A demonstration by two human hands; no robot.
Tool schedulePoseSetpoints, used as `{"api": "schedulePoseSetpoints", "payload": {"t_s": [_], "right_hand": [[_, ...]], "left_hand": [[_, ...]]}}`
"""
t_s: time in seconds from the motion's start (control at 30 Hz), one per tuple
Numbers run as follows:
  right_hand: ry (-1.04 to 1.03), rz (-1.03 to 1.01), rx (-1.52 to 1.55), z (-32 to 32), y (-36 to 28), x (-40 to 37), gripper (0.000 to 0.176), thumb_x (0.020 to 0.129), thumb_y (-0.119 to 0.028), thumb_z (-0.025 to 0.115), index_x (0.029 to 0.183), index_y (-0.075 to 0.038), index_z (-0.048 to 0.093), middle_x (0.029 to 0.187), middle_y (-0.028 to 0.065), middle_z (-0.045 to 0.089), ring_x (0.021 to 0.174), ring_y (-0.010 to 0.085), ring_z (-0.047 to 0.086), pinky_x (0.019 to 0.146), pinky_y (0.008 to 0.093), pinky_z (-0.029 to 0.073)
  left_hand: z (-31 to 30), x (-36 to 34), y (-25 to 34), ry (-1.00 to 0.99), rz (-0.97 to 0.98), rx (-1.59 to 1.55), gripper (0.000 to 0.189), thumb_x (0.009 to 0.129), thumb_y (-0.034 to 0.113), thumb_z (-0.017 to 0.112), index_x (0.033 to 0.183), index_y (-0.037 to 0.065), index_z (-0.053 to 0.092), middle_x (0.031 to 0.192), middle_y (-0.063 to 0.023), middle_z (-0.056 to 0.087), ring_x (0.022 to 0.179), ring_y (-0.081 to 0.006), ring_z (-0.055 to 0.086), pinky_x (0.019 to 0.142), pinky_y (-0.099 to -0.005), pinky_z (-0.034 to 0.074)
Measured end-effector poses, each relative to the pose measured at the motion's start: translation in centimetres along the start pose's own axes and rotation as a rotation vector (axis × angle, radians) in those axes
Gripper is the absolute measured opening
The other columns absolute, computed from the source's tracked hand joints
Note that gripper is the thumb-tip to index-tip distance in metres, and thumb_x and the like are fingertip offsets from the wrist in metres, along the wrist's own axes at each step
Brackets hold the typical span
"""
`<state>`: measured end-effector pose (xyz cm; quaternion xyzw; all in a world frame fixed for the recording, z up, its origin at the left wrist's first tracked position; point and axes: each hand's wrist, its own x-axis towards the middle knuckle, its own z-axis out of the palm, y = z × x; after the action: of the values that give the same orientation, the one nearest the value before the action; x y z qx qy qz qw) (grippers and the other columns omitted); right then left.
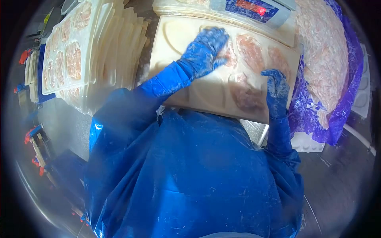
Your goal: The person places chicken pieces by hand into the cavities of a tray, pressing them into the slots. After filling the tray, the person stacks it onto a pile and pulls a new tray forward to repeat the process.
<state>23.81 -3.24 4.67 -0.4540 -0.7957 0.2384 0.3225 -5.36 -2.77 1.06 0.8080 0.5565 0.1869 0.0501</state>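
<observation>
A cream-coloured tray (206,93) with rounded hollows lies in front of me, its near edge by my blue apron. Portions of pale pink minced meat (250,53) fill several hollows on its middle and right side. My left hand (209,45), in a wet blue glove, lies flat with fingers outstretched over a meat portion (229,55) at the top middle. My right hand (276,87), also gloved, is over the tray's right side with fingers loosely bent and nothing visible in them. Beside it is a darker, shaded meat portion (247,95).
On the left, a tall stack of similar trays (115,51) stands with meat in its outermost hollows. A scale with a red lit display (252,8) is at the back. A large heap of minced meat (323,47) rests on purple plastic film (349,87) at right.
</observation>
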Motion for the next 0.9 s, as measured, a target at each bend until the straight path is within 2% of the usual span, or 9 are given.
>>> {"api": "schedulePoseSetpoints", "payload": {"t_s": [0.1, 0.17, 0.2, 0.3, 0.5, 0.63, 0.7, 0.77, 0.9], "right_hand": [[0.008, 0.000, -0.062, -1.5, 0.5, -1.5, 0.019, 0.090, -0.005, 0.054, 0.101, -0.004, 0.069, 0.100, 0.0106, 0.069, 0.095, 0.0267, 0.065, 0.088, 0.0359, 0.049], [0.104, 0.182, 0.170, -1.5, -1.4, -2.0, 0.015, 0.090, -0.006, 0.058, 0.102, -0.004, 0.068, 0.100, 0.0108, 0.069, 0.094, 0.0235, 0.065, 0.086, 0.0337, 0.049], [0.098, 0.188, 0.168, -1.7, -2.1, -2.3, 0.015, 0.090, -0.006, 0.058, 0.102, -0.004, 0.068, 0.100, 0.0108, 0.069, 0.094, 0.0235, 0.065, 0.086, 0.0337, 0.049], [0.038, 0.308, 0.137, -1.7, -4.0, -3.3, 0.015, 0.091, -0.012, 0.064, 0.103, -0.005, 0.068, 0.104, 0.0109, 0.068, 0.097, 0.0234, 0.065, 0.085, 0.0340, 0.050], [-0.227, 0.052, -0.465, 3.1, -0.8, -6.5, 0.033, 0.088, -0.029, 0.069, 0.113, -0.007, 0.065, 0.114, 0.0150, 0.065, 0.108, 0.0326, 0.059, 0.096, 0.0438, 0.045], [-0.292, 0.205, -0.235, -0.3, -2.6, -4.2, 0.029, 0.090, -0.025, 0.067, 0.110, -0.004, 0.065, 0.116, 0.0167, 0.064, 0.112, 0.0333, 0.059, 0.097, 0.0434, 0.045], [-0.047, 0.061, 0.092, 0.4, -1.7, -4.7, 0.022, 0.090, -0.017, 0.067, 0.106, -0.003, 0.064, 0.108, 0.0139, 0.066, 0.104, 0.0276, 0.062, 0.093, 0.0387, 0.047], [0.081, 0.422, 0.466, -0.3, -3.6, -4.4, 0.016, 0.091, -0.012, 0.066, 0.103, -0.003, 0.064, 0.101, 0.0094, 0.066, 0.096, 0.0199, 0.062, 0.088, 0.0329, 0.048], [0.152, 0.317, 0.187, -1.6, -3.2, -5.2, 0.013, 0.093, -0.010, 0.063, 0.104, -0.003, 0.063, 0.100, 0.0069, 0.065, 0.094, 0.0158, 0.061, 0.087, 0.0305, 0.048]], "left_hand": [[0.4, 0.7, 1.6, 0.157, -0.123, -0.023, 0.070, 0.095, 0.047, 0.057, 0.148, 0.004, 0.040, 0.152, -0.0204, 0.040, 0.144, -0.0342, 0.032, 0.120, -0.0463, 0.019], [0.9, 0.5, 3.5, 0.059, 0.127, -0.239, 0.067, 0.096, 0.046, 0.056, 0.149, 0.008, 0.040, 0.153, -0.0186, 0.039, 0.144, -0.0344, 0.032, 0.120, -0.0476, 0.021], [1.3, -0.5, 4.4, -0.005, 0.169, -0.043, 0.065, 0.097, 0.043, 0.056, 0.151, 0.011, 0.038, 0.153, -0.0180, 0.039, 0.143, -0.0343, 0.034, 0.119, -0.0485, 0.023], [1.3, 0.1, 3.0, 0.001, 0.127, -0.053, 0.066, 0.097, 0.040, 0.056, 0.153, 0.012, 0.035, 0.155, -0.0164, 0.038, 0.144, -0.0339, 0.033, 0.119, -0.0484, 0.023], [1.5, -2.0, 9.1, -0.006, 0.283, -0.189, 0.040, 0.086, 0.013, 0.064, 0.125, 0.006, 0.062, 0.132, -0.0157, 0.056, 0.124, -0.0347, 0.052, 0.107, -0.0450, 0.041], [0.9, -2.3, 8.0, -0.042, 0.287, -0.193, 0.044, 0.079, 0.019, 0.070, 0.121, 0.005, 0.064, 0.122, -0.0152, 0.060, 0.111, -0.0338, 0.056, 0.097, -0.0454, 0.045], [0.6, -2.2, 7.8, -0.245, 0.222, -0.175, 0.042, 0.079, 0.023, 0.069, 0.116, 0.005, 0.065, 0.114, -0.0142, 0.061, 0.106, -0.0327, 0.057, 0.093, -0.0469, 0.045], [0.0, -2.9, 8.6, -0.193, 0.248, -0.147, 0.040, 0.079, 0.023, 0.068, 0.115, 0.006, 0.065, 0.110, -0.0136, 0.061, 0.102, -0.0322, 0.057, 0.090, -0.0462, 0.046], [-0.1, -3.2, 8.9, -0.199, 0.258, -0.091, 0.039, 0.078, 0.025, 0.065, 0.113, 0.008, 0.064, 0.103, -0.0132, 0.060, 0.096, -0.0314, 0.057, 0.081, -0.0437, 0.046]]}}
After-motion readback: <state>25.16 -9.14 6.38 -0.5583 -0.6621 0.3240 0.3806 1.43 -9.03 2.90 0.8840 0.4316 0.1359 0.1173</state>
